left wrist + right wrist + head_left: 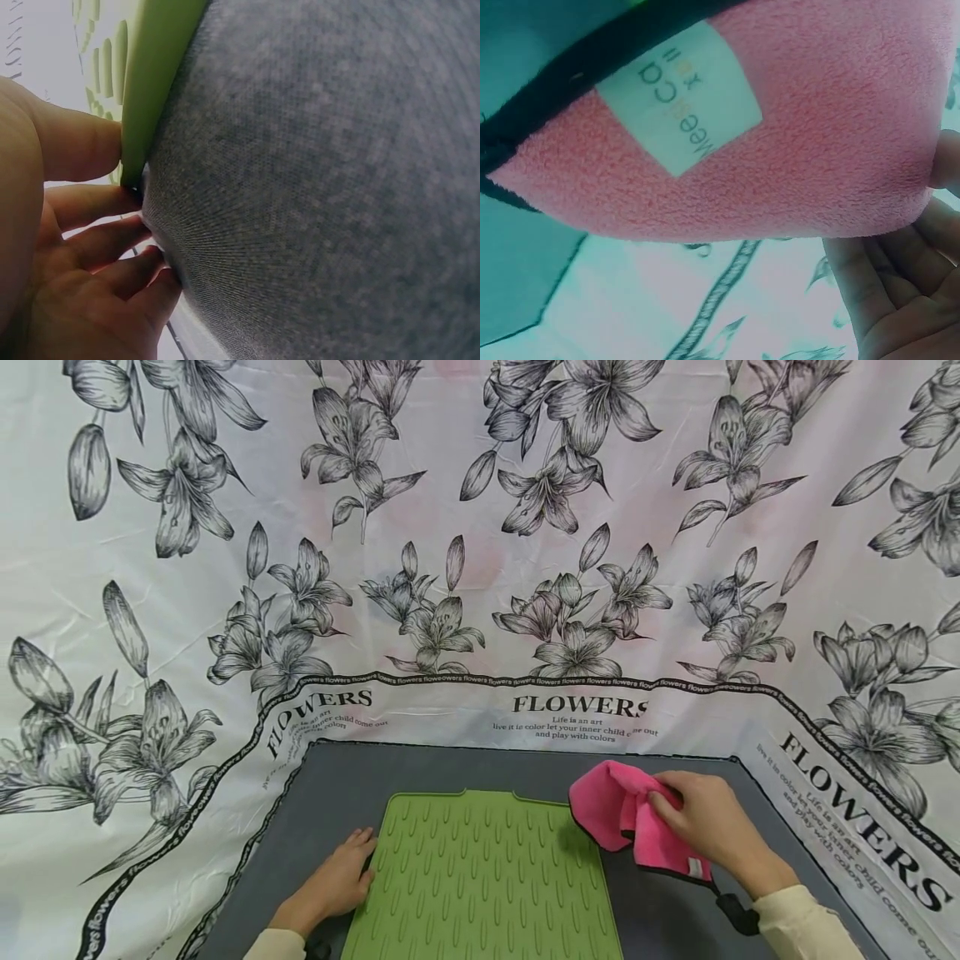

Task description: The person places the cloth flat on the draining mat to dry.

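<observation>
A green mat (487,877) with raised oval ridges lies flat in the middle of the grey surface. My left hand (337,881) rests at its left edge, palm down. In the left wrist view, the thumb (79,146) touches the mat's rim and the extended fingers press on the grey surface. Over the mat's far right corner hangs a pink cloth (602,802) with dark edging, folded and drooping. My right hand (708,818) pinches it between thumb and fingers. A white label (686,97) is sewn near the cloth's corner.
The grey surface (322,802) surrounds the mat. Beyond it and at both sides stretches a white cover (450,718) printed with black lilies and the word FLOWERS. A dark wrist device (737,914) hangs at the right cuff.
</observation>
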The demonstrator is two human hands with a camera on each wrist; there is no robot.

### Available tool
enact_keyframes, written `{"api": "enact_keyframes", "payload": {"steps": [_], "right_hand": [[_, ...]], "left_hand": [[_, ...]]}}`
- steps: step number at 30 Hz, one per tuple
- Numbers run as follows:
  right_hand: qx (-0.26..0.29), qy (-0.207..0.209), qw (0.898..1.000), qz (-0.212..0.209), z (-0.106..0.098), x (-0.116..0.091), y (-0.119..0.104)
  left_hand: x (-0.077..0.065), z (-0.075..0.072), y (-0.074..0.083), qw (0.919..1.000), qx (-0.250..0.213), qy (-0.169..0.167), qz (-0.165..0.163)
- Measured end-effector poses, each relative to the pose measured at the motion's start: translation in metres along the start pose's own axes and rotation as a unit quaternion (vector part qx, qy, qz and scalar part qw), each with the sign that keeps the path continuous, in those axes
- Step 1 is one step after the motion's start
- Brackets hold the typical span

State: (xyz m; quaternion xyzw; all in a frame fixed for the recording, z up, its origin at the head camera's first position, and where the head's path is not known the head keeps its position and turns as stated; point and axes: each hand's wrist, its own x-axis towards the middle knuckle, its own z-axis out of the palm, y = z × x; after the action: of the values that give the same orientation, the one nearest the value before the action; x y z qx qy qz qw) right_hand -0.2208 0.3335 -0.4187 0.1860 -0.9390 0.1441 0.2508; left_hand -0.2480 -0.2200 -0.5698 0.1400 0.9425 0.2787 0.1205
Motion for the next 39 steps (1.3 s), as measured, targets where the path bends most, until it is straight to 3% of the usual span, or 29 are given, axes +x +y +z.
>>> {"api": "enact_keyframes", "payload": {"steps": [11,24,31,39], "right_hand": [[0.030,0.021,0.998,-0.059,-0.005,0.036,-0.032],[0.081,0.030,0.990,-0.112,0.009,0.064,-0.067],[0.112,0.039,0.982,-0.146,0.025,0.070,-0.086],[0.134,0.019,0.980,-0.146,0.055,0.061,-0.108]], "left_hand": [[0.000,0.001,0.000,1.0000,-0.007,0.000,-0.004],[-0.002,0.001,-0.001,1.0000,0.001,0.001,0.005],[-0.002,0.000,-0.001,1.0000,0.003,0.001,0.006],[-0.002,-0.001,0.000,1.0000,0.001,-0.002,0.008]]}}
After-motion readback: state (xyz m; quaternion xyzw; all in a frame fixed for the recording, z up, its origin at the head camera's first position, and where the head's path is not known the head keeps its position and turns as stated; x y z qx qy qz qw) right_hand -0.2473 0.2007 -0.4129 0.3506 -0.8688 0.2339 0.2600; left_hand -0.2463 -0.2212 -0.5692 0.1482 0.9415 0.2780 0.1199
